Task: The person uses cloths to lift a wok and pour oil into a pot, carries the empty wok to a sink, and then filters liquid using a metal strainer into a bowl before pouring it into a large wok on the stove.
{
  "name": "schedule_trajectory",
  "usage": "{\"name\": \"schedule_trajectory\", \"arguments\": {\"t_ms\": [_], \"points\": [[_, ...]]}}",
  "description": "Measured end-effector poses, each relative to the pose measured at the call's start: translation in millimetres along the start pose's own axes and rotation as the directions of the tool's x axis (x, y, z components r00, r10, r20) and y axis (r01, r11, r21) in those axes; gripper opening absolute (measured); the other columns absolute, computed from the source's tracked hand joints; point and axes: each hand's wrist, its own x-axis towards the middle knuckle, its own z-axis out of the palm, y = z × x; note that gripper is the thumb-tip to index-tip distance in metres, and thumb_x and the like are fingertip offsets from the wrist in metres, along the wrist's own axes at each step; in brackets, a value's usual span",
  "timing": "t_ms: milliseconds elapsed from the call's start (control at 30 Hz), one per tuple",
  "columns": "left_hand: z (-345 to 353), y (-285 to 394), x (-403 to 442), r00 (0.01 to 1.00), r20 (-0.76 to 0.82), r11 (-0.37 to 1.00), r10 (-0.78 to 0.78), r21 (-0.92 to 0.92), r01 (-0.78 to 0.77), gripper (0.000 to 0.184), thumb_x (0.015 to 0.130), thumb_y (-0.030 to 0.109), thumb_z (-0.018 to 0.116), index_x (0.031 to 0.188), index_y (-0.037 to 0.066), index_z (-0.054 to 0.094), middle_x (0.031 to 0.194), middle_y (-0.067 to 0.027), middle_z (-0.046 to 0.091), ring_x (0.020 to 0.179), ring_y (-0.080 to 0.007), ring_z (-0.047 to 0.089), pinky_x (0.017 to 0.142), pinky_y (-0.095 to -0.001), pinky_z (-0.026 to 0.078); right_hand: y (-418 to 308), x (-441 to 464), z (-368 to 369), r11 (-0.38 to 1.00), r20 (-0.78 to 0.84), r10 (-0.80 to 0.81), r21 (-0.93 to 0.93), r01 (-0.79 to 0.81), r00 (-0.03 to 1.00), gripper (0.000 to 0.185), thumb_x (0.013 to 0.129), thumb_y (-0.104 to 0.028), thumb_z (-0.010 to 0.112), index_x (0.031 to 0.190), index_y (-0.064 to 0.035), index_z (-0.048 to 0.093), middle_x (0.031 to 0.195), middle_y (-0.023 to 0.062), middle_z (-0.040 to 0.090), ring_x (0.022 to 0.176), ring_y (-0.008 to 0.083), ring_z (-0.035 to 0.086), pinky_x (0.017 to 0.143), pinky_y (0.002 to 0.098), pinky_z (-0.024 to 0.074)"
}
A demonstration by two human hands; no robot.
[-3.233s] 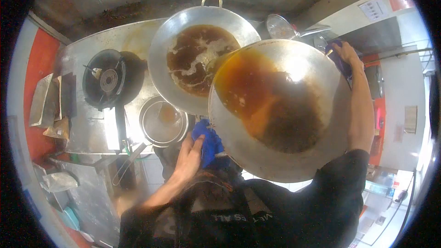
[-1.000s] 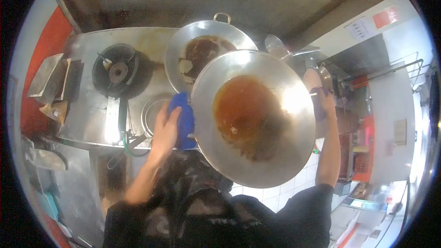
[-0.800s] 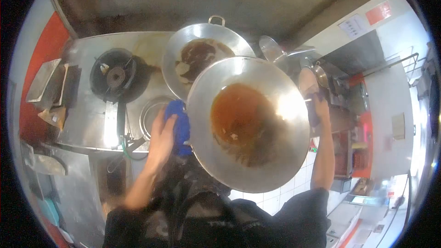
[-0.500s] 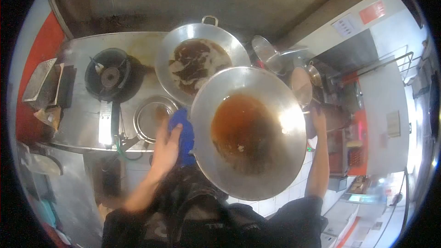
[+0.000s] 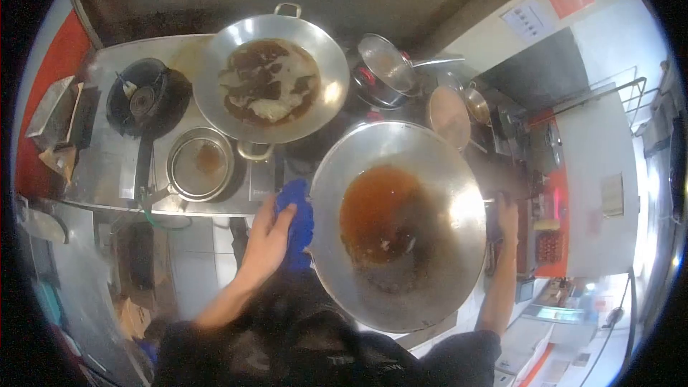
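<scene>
A large metal wok [image 5: 437, 165] with brown liquid [image 5: 380, 208] pooled inside is held up in front of my body, clear of the counter. My left hand [image 5: 270, 238] grips its left side through a blue cloth [image 5: 297, 222]; the handle there is hidden. On the far right side, my right hand [image 5: 507, 216] is closed at the wok's edge, with something dark under the fingers that I cannot make out. Beyond stands a second wok [image 5: 326, 50], two-handled, with brown liquid and pale foam.
A black burner [image 5: 145, 100] and a round strainer [image 5: 172, 165] are on the steel counter [image 5: 100, 172] to the left. Behind the held wok are a long-handled pan [image 5: 376, 46] and a round brownish pan or strainer [image 5: 450, 111]. Shelving lies to the right.
The held wok has come away from the second wok, toward my body and right, so a gap now shows between them. The view has shifted right. Both hands keep their grip.
</scene>
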Motion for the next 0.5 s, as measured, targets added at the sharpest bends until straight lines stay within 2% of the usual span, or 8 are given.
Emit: {"name": "schedule_trajectory", "arguments": {"t_ms": [67, 100, 133, 233, 333, 400, 433, 500], "points": [[30, 0, -13, 0.991, 0.132, 0.999, -0.019, -0.038, 0.024, 0.037, 0.095, 0.026, 0.051, 0.116, -0.005, 0.051, 0.105, -0.0172, 0.060, 0.098, -0.0224, 0.057, 0.086, -0.0341, 0.043, 30, -3, -5, 0.999, -0.021, 0.036, 0.011, -0.036, 0.999, 0.074, 0.089, -0.056, 0.051, 0.128, 0.0064, 0.050, 0.121, 0.0318, 0.055, 0.119, 0.0437, 0.050, 0.100, 0.0443, 0.0396], [58, -17, -44, 0.994, 0.105, 0.997, -0.027, -0.062, 0.034, 0.037, 0.095, 0.027, 0.051, 0.115, -0.005, 0.051, 0.104, -0.0169, 0.060, 0.095, -0.0220, 0.056, 0.085, -0.0337, 0.043, 74, -20, -5, 0.998, -0.062, 0.058, 0.013, -0.057, 0.996, 0.073, 0.089, -0.056, 0.051, 0.127, 0.0069, 0.050, 0.121, 0.0319, 0.055, 0.119, 0.0436, 0.050, 0.100, 0.0440, 0.0396], [75, -29, -52, 0.993, 0.117, 0.998, -0.033, -0.057, 0.040, 0.037, 0.095, 0.027, 0.051, 0.115, -0.005, 0.051, 0.104, -0.0169, 0.060, 0.095, -0.0220, 0.056, 0.085, -0.0337, 0.043, 92, -22, -13, 0.997, -0.062, 0.072, 0.010, -0.071, 0.996, 0.073, 0.089, -0.056, 0.051, 0.127, 0.0069, 0.050, 0.121, 0.0319, 0.055, 0.119, 0.0436, 0.050, 0.100, 0.0440, 0.0396], [114, -48, -54, 1.000, 0.004, 1.000, 0.005, -0.025, -0.005, 0.035, 0.095, 0.025, 0.051, 0.115, -0.003, 0.051, 0.103, -0.0158, 0.059, 0.094, -0.0208, 0.055, 0.085, -0.0319, 0.043, 128, -3, -22, 0.994, -0.048, 0.076, -0.073, -0.079, 0.996, 0.073, 0.090, -0.055, 0.051, 0.127, 0.0085, 0.050, 0.121, 0.0322, 0.055, 0.119, 0.0434, 0.050, 0.100, 0.0435, 0.0399], [147, -51, -63, 0.996, 0.085, 1.000, -0.021, -0.012, 0.022, 0.037, 0.095, 0.026, 0.051, 0.117, -0.004, 0.051, 0.107, -0.0163, 0.059, 0.098, -0.0216, 0.056, 0.087, -0.0320, 0.042, 165, 7, -29, 1.000, -0.026, 0.004, 0.020, -0.003, 1.000, 0.074, 0.090, -0.055, 0.052, 0.126, 0.0092, 0.050, 0.122, 0.0320, 0.055, 0.119, 0.0429, 0.050, 0.100, 0.0432, 0.0399], [168, -52, -65, 0.994, 0.109, 0.996, -0.032, -0.077, 0.040, 0.039, 0.095, 0.026, 0.051, 0.118, -0.006, 0.050, 0.108, -0.0167, 0.059, 0.099, -0.0220, 0.056, 0.089, -0.0317, 0.042, 174, 7, -38, 0.996, -0.018, 0.084, -0.021, -0.085, 0.996, 0.072, 0.090, -0.054, 0.052, 0.126, 0.0078, 0.051, 0.121, 0.0309, 0.056, 0.118, 0.0425, 0.051, 0.099, 0.0432, 0.0408], [175, -55, -62, 0.993, 0.112, 0.997, -0.036, -0.070, 0.044, 0.039, 0.095, 0.026, 0.051, 0.118, -0.006, 0.050, 0.108, -0.0167, 0.059, 0.099, -0.0220, 0.056, 0.089, -0.0317, 0.042, 193, 15, -34, 0.990, -0.090, 0.118, -0.070, -0.125, 0.989, 0.069, 0.090, -0.054, 0.053, 0.123, 0.0072, 0.054, 0.118, 0.0306, 0.058, 0.116, 0.0419, 0.053, 0.097, 0.0433, 0.0417], [190, -62, -53, 0.989, 0.145, 1.000, 0.017, -0.026, -0.013, 0.040, 0.095, 0.025, 0.051, 0.120, -0.007, 0.049, 0.109, -0.0169, 0.059, 0.099, -0.0213, 0.056, 0.089, -0.0313, 0.042, 197, 16, -37, 0.993, -0.104, 0.104, -0.043, -0.108, 0.989, 0.068, 0.090, -0.053, 0.053, 0.121, 0.0069, 0.055, 0.116, 0.0302, 0.059, 0.114, 0.0417, 0.055, 0.096, 0.0433, 0.0423]]}}
